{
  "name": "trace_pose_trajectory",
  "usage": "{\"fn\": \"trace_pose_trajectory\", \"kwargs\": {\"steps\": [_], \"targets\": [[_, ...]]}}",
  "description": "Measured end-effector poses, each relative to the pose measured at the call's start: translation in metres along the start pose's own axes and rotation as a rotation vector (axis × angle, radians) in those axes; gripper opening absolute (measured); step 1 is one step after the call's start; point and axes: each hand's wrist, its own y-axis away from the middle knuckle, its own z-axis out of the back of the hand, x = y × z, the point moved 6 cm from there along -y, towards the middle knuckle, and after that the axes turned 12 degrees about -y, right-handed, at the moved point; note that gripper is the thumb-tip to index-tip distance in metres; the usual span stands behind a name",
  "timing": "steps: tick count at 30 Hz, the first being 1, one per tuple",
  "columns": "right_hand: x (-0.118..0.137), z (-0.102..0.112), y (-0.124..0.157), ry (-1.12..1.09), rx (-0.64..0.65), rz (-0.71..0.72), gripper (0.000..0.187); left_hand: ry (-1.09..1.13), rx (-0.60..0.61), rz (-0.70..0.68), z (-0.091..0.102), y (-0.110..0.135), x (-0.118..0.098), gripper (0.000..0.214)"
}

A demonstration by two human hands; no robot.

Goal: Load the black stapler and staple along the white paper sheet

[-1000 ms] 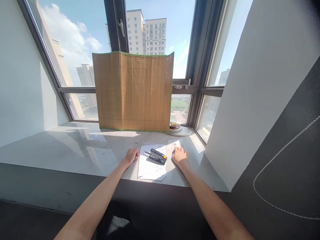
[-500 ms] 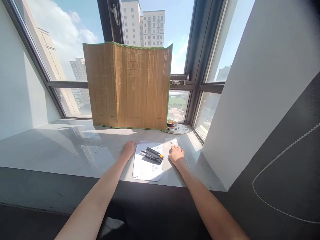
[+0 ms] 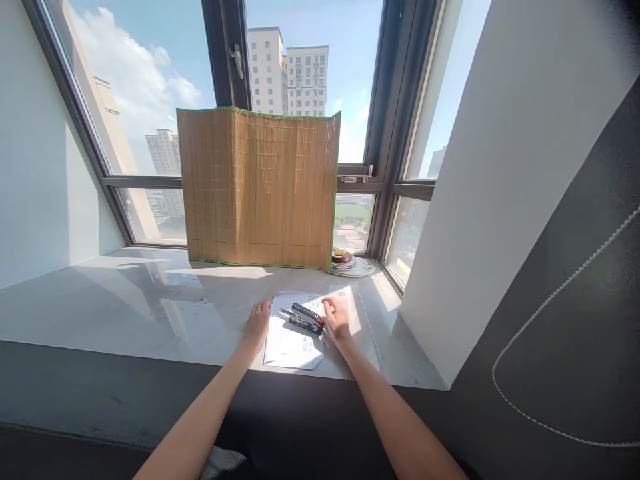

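On a windowsill [image 3: 130, 313], a black stapler [image 3: 308, 313] lies on papers [image 3: 287, 350], slanting far-left to near-right. The right hand [image 3: 337, 320], loosely curled and empty, is nearer, just beside its orange-marked end; the left hand [image 3: 258, 323], half-open, empty, rests at the papers' left edge.

Probably a home, high up: broad tiled windowsill [image 3: 125, 313] under large windows [image 3: 145, 181], bamboo mat [image 3: 265, 193], tower blocks [image 3: 307, 80] outside.
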Motion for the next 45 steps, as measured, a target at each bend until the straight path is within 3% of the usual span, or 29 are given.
{"fn": "trace_pose_trajectory", "kwargs": {"steps": [4, 8, 19, 28, 45], "targets": [[0.022, -0.025, 0.009, -0.164, 0.15, 0.194, 0.035, 0.224, -0.097, -0.077, 0.001, 0.002, -0.007, 0.035], [0.02, -0.033, 0.013, -0.159, 0.269, 0.215, 0.036, 0.291, -0.046, -0.11, 0.006, 0.001, -0.013, 0.03], [0.016, -0.025, 0.012, -0.197, 0.272, 0.164, 0.036, 0.253, 0.049, -0.261, 0.01, 0.001, -0.024, 0.023], [0.019, -0.026, 0.015, -0.202, 0.3, 0.192, 0.04, 0.373, 0.053, -0.296, 0.012, 0.0, -0.027, 0.021], [0.022, -0.023, 0.016, -0.3, 0.28, 0.195, 0.034, 0.357, 0.124, -0.28, 0.008, -0.002, -0.027, 0.018]]}}
